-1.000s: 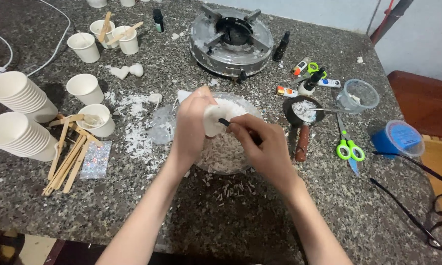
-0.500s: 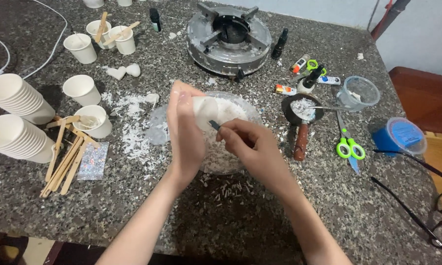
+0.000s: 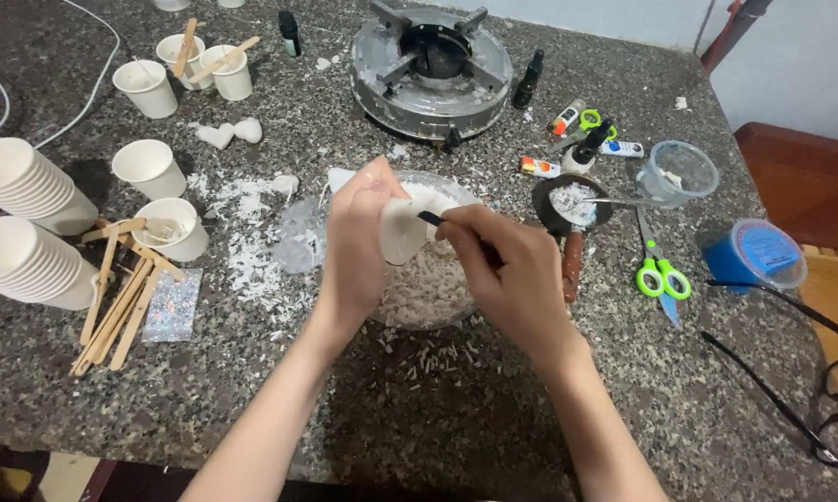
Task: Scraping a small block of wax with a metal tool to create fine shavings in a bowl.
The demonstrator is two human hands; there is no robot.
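I see my left hand wrapped around a white wax block, holding it over a clear glass bowl of white wax shavings at the middle of the speckled grey stone table. My right hand pinches a thin dark-handled tool, its tip touching the block. To the left, just beside the bowl, lie loose shavings, then a white paper cup, flat wooden sticks and stacked paper cups at the table's left edge. Behind the bowl stands a round metal burner. To the right lie a small black pan, green-handled scissors and a blue-lidded tub near the right edge. Bare table shows between bowl and near edge.
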